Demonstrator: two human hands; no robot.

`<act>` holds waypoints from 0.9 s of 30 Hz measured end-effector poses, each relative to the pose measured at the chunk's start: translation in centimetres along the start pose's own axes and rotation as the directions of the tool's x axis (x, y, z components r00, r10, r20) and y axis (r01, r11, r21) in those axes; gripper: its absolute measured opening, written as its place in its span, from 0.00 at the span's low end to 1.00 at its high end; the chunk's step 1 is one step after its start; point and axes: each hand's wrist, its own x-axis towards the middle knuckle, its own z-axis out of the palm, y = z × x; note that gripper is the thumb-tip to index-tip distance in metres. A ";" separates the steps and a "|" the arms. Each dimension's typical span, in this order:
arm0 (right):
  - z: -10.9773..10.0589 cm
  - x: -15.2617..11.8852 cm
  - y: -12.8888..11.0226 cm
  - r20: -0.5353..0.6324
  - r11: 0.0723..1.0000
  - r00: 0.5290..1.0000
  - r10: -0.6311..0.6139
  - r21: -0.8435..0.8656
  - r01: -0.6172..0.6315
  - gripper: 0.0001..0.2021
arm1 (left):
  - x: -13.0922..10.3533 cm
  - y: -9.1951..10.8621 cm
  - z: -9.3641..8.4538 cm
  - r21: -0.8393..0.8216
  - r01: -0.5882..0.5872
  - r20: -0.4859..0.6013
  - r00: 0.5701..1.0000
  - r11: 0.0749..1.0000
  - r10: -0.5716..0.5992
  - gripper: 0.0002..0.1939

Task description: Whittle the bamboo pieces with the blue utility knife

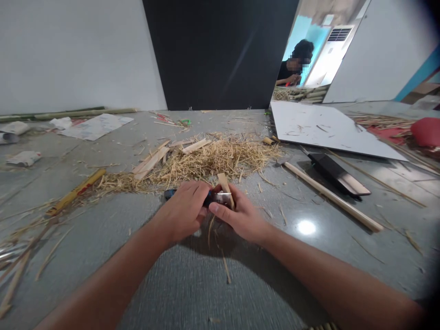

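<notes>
My left hand point(189, 204) is closed round what looks like a utility knife with a blue and black handle point(169, 194). The knife's bright metal end point(222, 198) points right and meets a short flat strip of bamboo point(224, 182). That strip is pinched upright in my right hand point(245, 215), whose thumb presses near the metal end. Thin shavings point(211, 227) hang or lie just below the hands. Just beyond them spreads a heap of straw-coloured shavings point(220, 156). My left fingers partly cover the knife's middle.
Flat bamboo pieces point(151, 162) lie by the heap. A yellow stick point(77, 192) is at left. Rightward are a wooden-handled tool point(332, 197), a black rectangular object point(337, 174) and a white board point(330, 130). A mirror-like panel point(314, 55) shows a person.
</notes>
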 end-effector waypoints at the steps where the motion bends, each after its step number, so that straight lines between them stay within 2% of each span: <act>1: -0.1 0.0 0.1 -0.018 0.999 1.000 -0.020 -0.048 0.020 0.18 | 0.0 -0.2 0.1 0.020 -0.013 0.014 1.000 1.000 0.013 0.15; 4: -0.3 0.0 0.3 -0.096 0.981 0.994 -0.056 -0.189 0.037 0.18 | 0.0 -0.3 0.2 0.090 0.001 0.038 0.999 0.996 -0.004 0.17; 6: -0.3 0.0 0.3 -0.103 0.979 0.993 -0.050 -0.203 0.028 0.20 | 0.0 -0.2 0.2 0.119 0.025 0.040 0.999 0.993 -0.030 0.17; 9: -0.3 0.1 0.2 -0.089 0.978 0.995 -0.039 -0.207 0.019 0.20 | 0.0 0.0 0.1 0.106 0.031 0.048 0.998 0.994 -0.036 0.15; 16: -0.4 0.2 0.1 -0.167 0.910 0.985 -0.050 -0.414 -0.024 0.21 | 0.0 -0.2 0.1 0.082 0.039 0.092 0.995 0.996 -0.047 0.17; 27: -0.6 0.3 -0.7 -0.108 0.846 0.988 -0.107 -0.533 0.034 0.14 | 0.4 0.7 0.1 0.046 0.170 0.095 0.980 0.984 -0.174 0.23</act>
